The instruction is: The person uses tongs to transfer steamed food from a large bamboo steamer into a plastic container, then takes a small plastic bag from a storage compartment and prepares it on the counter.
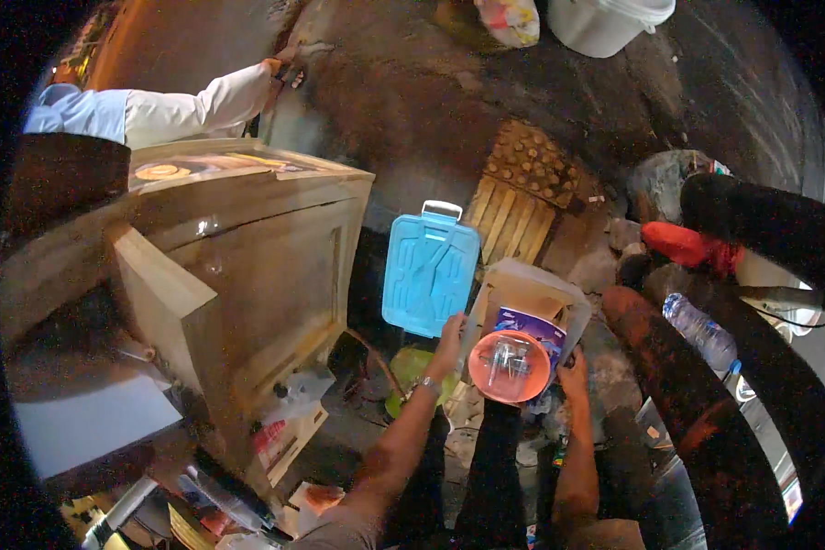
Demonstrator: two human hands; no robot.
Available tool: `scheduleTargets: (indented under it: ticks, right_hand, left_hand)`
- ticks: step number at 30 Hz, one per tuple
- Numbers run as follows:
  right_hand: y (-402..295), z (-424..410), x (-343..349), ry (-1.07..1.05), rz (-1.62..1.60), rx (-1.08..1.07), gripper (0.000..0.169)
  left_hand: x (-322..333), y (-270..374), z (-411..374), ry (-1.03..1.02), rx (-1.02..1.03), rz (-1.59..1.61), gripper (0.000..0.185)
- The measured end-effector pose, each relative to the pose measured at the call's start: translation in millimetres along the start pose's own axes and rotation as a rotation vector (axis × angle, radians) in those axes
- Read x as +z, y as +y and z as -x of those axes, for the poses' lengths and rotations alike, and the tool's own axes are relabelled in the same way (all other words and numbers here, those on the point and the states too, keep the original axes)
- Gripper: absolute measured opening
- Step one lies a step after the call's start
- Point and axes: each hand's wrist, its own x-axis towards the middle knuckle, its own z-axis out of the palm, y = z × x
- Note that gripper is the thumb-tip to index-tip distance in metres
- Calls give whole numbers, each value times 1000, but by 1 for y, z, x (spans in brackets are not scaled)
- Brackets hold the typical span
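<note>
My left hand (454, 337) and my right hand (572, 371) are on either side of a pale box (564, 289), seemingly holding it between them; the fingertips are partly hidden. Inside the box lies a purple printed package (531, 328). On top of it rests a round orange-pink bowl (478, 364) with clear glass-like items (509, 359) in it. Beyond my left hand stands a blue plastic container (432, 271) with a white handle, close to the box's left side.
A wooden cabinet (282, 247) with an open door stands left. Behind it a person's arm (179, 113) shows. Ahead lies a wooden crate (512, 216) beside an egg-tray-like piece (533, 161). Right are a plastic bottle (701, 333), a red object (674, 242) and dark curved bars (687, 371). A white bucket (595, 31) stands far ahead.
</note>
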Motion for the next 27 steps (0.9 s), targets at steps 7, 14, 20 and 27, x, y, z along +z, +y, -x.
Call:
scheduleTargets:
  ticks: [7, 14, 20, 27]
  right_hand:
    - [-86, 11, 112, -273, 212, -16, 54]
    - [-79, -46, 206, -322, 46, -218, 56]
    - [-95, -24, 299, -392, -17, -390, 24]
    - [-103, 8, 243, 127, 53, -466, 14]
  left_hand:
    - [-126, -6, 27, 210, 20, 7, 58]
    - [-180, 54, 5, 152, 149, 175, 74]
    - [-270, 49, 35, 265, 178, 155, 82]
    - [-235, -3, 163, 701, 607, -233, 68]
